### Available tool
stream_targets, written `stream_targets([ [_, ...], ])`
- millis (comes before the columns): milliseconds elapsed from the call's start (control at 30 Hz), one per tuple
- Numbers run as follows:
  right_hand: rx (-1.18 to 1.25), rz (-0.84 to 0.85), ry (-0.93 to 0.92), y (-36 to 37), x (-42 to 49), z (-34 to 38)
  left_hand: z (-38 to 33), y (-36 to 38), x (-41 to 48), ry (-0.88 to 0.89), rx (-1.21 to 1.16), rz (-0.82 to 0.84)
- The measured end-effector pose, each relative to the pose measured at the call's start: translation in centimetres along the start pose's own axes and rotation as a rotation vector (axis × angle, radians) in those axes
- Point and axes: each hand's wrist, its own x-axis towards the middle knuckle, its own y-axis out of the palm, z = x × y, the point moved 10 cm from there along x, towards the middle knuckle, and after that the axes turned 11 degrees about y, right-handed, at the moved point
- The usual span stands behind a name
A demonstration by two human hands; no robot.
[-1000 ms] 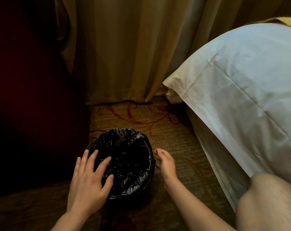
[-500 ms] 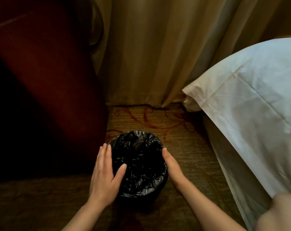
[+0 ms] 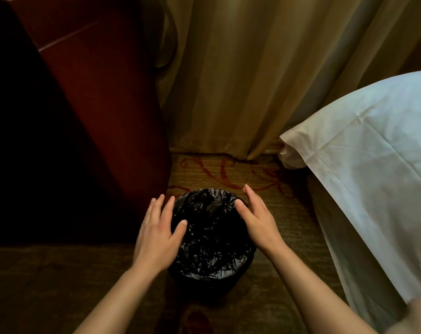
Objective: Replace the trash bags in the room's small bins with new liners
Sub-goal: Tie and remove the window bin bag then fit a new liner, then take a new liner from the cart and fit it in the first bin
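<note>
Both hands have been brought closer round the bin (image 3: pixel 211 280). Left hand (image 3: pixel 156 237) and right hand (image 3: pixel 257 220) are spread flat, fingers released, so the liner (image 3: pixel 209 232) is pressed over the rim.

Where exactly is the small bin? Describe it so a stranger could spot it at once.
Find the tan curtain that hangs to the patterned carpet. In the gap before it, between the dark red wooden cabinet and the white pillow, stands the small bin. It alone is round, lined with a crinkled glossy black bag.
</note>
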Motion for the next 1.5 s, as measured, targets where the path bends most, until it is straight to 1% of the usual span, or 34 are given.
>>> stream_targets([
  [133, -0.398, -0.068, -0.156, -0.1, 0.0, 3.3, -1.1, -1.0, 0.9, 0.047, 0.272, 0.017],
  [200, -0.576, -0.099, -0.224, 0.1, -0.3, 4.3, -1.9, -1.3, 0.8, 0.088, 0.366, 0.018],
  [300, -0.698, -0.109, -0.261, -0.1, -0.7, 5.7, -2.9, -2.3, 0.7, 0.119, 0.415, 0.024],
  [433, -0.746, -0.101, -0.243, -1.8, -1.0, 8.7, -4.6, -4.8, 0.9, 0.135, 0.421, 0.056],
  [600, -0.773, -0.049, -0.215, -4.9, -3.6, 15.4, -9.3, -10.6, 1.3, 0.139, 0.401, 0.114],
  [767, -0.770, -0.042, -0.187, -10.1, -7.5, 25.0, -16.2, -19.7, 1.1, 0.193, 0.423, 0.155],
  [933, -0.734, -0.008, -0.137, -16.7, -12.5, 34.4, -24.4, -29.9, 1.2, 0.192, 0.258, 0.223],
  [1033, -0.741, -0.026, -0.139, -21.5, -15.7, 40.1, -28.3, -36.7, 1.8, 0.157, 0.213, 0.192],
  [1167, -0.732, -0.033, -0.124, -27.1, -19.3, 45.8, -33.5, -44.0, 2.4, 0.125, 0.268, 0.167],
  [1333, -0.704, -0.070, -0.109, -32.1, -22.7, 50.4, -39.0, -48.0, 2.2, 0.145, 0.327, 0.175],
  [1500, -0.690, -0.135, -0.098, -34.3, -25.2, 52.3, -42.0, -49.6, 2.7, 0.208, 0.350, 0.157],
])
